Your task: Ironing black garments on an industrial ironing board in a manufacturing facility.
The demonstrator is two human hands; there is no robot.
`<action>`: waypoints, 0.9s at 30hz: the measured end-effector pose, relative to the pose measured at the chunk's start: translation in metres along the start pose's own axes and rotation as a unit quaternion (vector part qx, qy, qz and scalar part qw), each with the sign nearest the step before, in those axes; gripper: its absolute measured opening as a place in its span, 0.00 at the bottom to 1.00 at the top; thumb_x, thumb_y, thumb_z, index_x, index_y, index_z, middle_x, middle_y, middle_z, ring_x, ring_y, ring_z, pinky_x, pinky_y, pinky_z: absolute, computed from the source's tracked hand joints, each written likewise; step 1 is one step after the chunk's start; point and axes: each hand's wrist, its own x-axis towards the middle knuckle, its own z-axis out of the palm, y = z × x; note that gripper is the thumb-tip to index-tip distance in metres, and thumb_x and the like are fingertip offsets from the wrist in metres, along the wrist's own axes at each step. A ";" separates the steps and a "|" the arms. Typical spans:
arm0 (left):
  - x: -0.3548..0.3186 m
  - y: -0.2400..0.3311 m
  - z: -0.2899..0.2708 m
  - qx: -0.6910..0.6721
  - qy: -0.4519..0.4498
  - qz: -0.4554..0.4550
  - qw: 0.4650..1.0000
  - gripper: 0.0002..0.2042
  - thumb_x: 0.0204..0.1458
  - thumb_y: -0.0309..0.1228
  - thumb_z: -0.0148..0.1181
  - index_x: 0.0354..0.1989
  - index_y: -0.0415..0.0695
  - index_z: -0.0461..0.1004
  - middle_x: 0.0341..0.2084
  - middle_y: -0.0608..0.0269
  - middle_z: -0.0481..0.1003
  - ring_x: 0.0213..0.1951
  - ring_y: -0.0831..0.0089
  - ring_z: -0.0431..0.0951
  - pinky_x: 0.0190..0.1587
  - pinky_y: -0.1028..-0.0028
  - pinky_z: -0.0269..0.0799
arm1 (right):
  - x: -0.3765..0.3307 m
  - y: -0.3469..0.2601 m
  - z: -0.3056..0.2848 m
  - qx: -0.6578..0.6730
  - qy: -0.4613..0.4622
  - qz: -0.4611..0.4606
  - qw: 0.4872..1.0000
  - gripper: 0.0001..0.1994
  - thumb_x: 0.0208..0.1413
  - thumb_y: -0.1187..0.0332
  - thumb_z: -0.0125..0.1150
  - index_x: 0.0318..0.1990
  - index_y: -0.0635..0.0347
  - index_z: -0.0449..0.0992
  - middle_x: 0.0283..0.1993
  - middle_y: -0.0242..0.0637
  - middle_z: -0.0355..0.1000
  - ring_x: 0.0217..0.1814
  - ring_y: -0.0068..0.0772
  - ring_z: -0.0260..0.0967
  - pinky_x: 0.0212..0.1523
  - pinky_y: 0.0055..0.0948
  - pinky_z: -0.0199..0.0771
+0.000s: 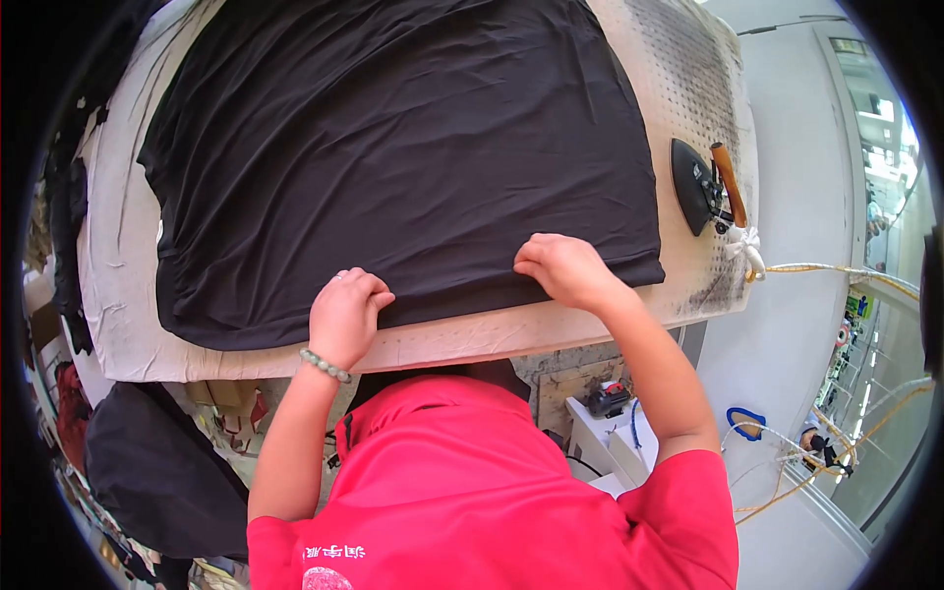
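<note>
A black T-shirt [393,157] lies spread flat on a white padded ironing table [452,339]. My left hand [344,315], with a bead bracelet on the wrist, is closed on the shirt's near hem at the table's front edge. My right hand [565,267] pinches the same hem further right, close to the shirt's corner. The fingertips of both hands are curled under and partly hidden by the fabric.
A black iron with a wooden handle [710,185] rests on the scorched right end of the table, its hose [836,270] trailing off right. Dark garments [162,472] hang below left. A small white stand with tools [610,413] sits under the table.
</note>
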 end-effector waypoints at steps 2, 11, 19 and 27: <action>-0.002 0.001 0.004 0.011 0.022 -0.013 1.000 0.03 0.51 0.29 0.65 0.29 0.44 0.80 0.29 0.58 0.76 0.36 0.56 0.77 0.41 0.60 0.72 | 0.007 -0.006 -0.002 -0.011 -0.037 0.083 0.996 0.08 0.61 0.64 0.58 0.38 0.57 0.79 0.37 0.42 0.78 0.43 0.49 0.77 0.42 0.45 0.76; -0.018 0.019 0.020 -0.001 0.128 0.008 0.992 0.07 0.49 0.32 0.69 0.34 0.47 0.79 0.34 0.64 0.75 0.39 0.61 0.75 0.41 0.61 0.68 | 0.014 -0.065 0.034 -0.043 0.065 -0.095 0.992 0.18 0.49 0.54 0.73 0.38 0.57 0.78 0.39 0.38 0.72 0.44 0.43 0.72 0.43 0.40 0.74; -0.117 -0.100 -0.065 0.064 0.206 -0.138 0.967 0.09 0.52 0.30 0.69 0.39 0.42 0.79 0.37 0.57 0.79 0.39 0.59 0.78 0.43 0.65 0.73 | -0.092 0.066 -0.051 -0.280 0.063 0.222 0.932 0.17 0.62 0.55 0.62 0.28 0.60 0.78 0.29 0.44 0.72 0.36 0.51 0.74 0.36 0.48 0.72; -0.109 -0.228 -0.180 -0.203 0.185 -0.341 0.899 0.19 0.56 0.32 0.68 0.53 0.37 0.74 0.40 0.66 0.79 0.39 0.79 0.76 0.34 0.80 0.69 | 0.064 -0.070 0.038 -0.184 0.132 -0.226 0.947 0.18 0.55 0.74 0.59 0.54 0.62 0.76 0.58 0.45 0.75 0.61 0.47 0.72 0.65 0.43 0.72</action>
